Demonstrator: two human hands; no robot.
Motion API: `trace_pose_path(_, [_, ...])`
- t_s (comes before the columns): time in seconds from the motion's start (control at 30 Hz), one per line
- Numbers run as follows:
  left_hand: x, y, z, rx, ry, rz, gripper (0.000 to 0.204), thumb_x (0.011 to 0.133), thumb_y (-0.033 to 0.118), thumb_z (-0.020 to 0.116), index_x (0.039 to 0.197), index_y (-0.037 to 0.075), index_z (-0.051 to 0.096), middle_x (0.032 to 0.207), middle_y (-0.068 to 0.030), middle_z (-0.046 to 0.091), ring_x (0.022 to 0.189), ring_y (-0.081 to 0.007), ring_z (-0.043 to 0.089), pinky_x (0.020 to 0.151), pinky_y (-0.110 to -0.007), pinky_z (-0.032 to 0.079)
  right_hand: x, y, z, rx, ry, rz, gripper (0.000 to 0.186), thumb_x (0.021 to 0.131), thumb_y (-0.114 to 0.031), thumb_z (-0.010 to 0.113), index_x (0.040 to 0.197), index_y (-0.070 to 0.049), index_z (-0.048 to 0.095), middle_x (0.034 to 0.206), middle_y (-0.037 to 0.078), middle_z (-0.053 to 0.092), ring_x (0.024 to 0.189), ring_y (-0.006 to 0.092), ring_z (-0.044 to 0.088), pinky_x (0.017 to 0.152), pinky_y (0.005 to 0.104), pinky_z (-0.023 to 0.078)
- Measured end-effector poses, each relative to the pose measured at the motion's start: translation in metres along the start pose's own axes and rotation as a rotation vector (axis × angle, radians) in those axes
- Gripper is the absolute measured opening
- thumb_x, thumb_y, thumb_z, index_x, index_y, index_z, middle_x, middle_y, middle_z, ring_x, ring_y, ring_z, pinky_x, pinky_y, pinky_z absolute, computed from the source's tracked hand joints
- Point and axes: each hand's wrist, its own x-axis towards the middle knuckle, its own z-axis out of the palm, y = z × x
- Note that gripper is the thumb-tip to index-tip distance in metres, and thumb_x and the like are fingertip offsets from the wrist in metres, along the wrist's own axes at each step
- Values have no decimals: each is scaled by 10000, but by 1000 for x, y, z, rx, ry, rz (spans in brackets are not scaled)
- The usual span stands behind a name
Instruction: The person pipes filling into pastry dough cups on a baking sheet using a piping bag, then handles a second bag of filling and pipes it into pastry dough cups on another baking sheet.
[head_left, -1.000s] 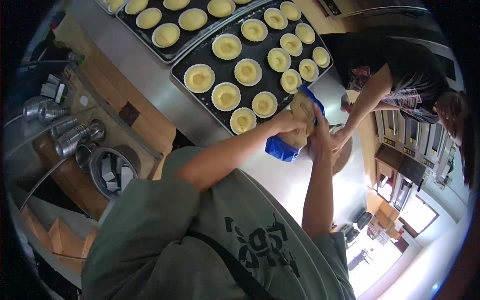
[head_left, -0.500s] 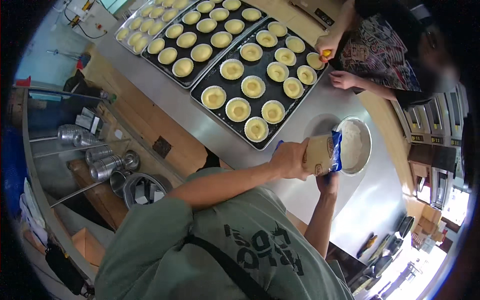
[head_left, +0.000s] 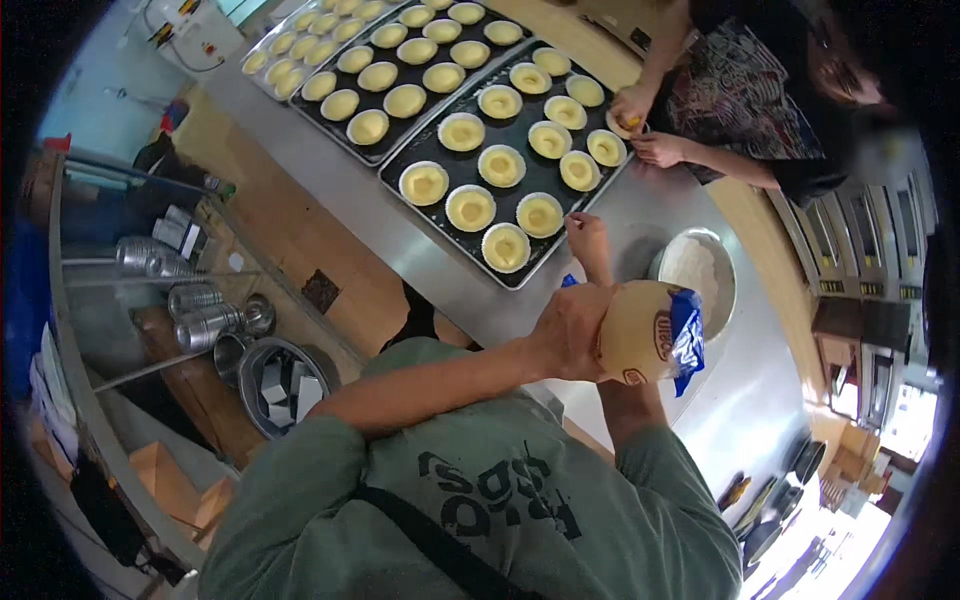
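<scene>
My left hand is wrapped round a plump clear plastic bag of pale yellow filling with blue ends, holding it over the near side of the table. My right forearm passes behind the bag. Beyond it, my right hand has its fingers drawn together by the near right edge of a black baking tray. Whether something small is between those fingertips is hidden. Closest to them is a white paper cup of yellow dough with a hollow in its middle. Several similar cups stand in rows on the tray.
A metal bowl of white powder stands right of the tray. Across the table, a co-worker's hands work at the tray's far right corner with something orange. More filled trays lie far left. A shelf with metal tins is at left.
My right hand has moved from beside the bowl, behind the bag, up and left to the tray edge. The bag has come slightly nearer me. The co-worker's hands have drawn closer together.
</scene>
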Motion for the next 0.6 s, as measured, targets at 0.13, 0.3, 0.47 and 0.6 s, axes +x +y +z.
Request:
trace_pose_path(0.13, [-1,-3,-14,51,74,9,564,679,348,876,1056,41,589,854,-145,636,765,-372,658,643,-455,515,26,-15,19,-200,-164,-63,315,827,-293,713,912,6,769,871,235,734,798,362,733,738,452,567])
trace_pose_path(0.3, [0,-13,-23,46,150,-58,557,647,342,878,1031,44,606,851,-154,626,743,-380,636,639,-464,500,50,11,29,-275,-125,-20,328,809,-311,708,912,-7,774,880,238,730,855,371,732,759,446,564])
trace_pose_path(0.47, [7,-25,-31,18,179,-133,616,651,363,891,1088,48,592,860,-146,640,773,-376,665,656,-463,521,59,15,34,-232,-104,1,340,827,-306,711,947,6,773,863,206,747,812,341,734,739,435,565])
trace_pose_path(0.6, [7,-28,-30,-28,135,-138,681,623,375,911,1125,45,590,874,-146,654,782,-381,672,677,-460,529,44,9,12,-70,-39,97,335,874,-279,712,1021,18,761,816,156,739,713,252,714,652,382,552])
